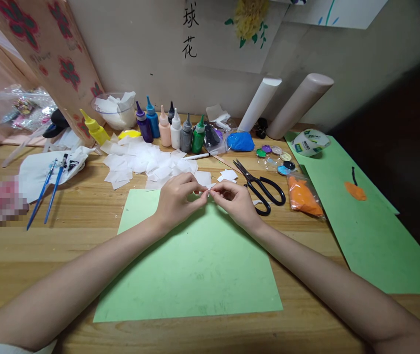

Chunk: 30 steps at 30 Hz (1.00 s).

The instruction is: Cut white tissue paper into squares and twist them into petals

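Observation:
My left hand (180, 200) and my right hand (236, 200) meet over the far edge of a green paper sheet (191, 265). Thumb and forefinger of each are pinched together on a small white paper piece (210, 189), mostly hidden by the fingertips. Just beyond my left hand spreads a loose pile of white paper squares (139, 158). A few more white paper pieces (228, 175) lie past my right hand. Black-handled scissors (259, 187) rest on the table beside my right hand, blades pointing away.
Paint bottles (164, 128) stand behind the pile, near a plastic bowl (116, 110) of white paper. Orange clay (304, 196) in a bag and a tape roll (311, 142) sit to the right, by more green sheets (379, 246). Paintbrushes (53, 191) lie on the left.

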Available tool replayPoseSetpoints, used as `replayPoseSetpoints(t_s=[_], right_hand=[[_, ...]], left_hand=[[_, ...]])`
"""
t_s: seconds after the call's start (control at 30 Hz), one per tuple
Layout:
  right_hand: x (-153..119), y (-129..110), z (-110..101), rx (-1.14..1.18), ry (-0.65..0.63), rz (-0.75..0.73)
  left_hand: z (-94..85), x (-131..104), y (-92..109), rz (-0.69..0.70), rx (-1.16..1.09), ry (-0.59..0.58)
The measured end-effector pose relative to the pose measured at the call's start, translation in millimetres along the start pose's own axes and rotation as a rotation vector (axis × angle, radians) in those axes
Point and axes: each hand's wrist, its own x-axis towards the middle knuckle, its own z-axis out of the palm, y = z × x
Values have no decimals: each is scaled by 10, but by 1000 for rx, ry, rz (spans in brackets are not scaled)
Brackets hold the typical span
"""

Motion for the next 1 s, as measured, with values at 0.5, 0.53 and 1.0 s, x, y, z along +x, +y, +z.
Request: replayPoseSetpoints(t_s=[0.5, 0.53, 1.0], right_hand=[[-11, -4, -12, -6, -15, 1], [-12, 0, -13, -2, -20, 1], [-19, -6, -14, -24, -49, 10]], left_hand=[[-19, -4, 31, -14, 13, -11], [-20, -4, 35, -8, 12, -15], [1, -14, 10, 33, 69, 4]])
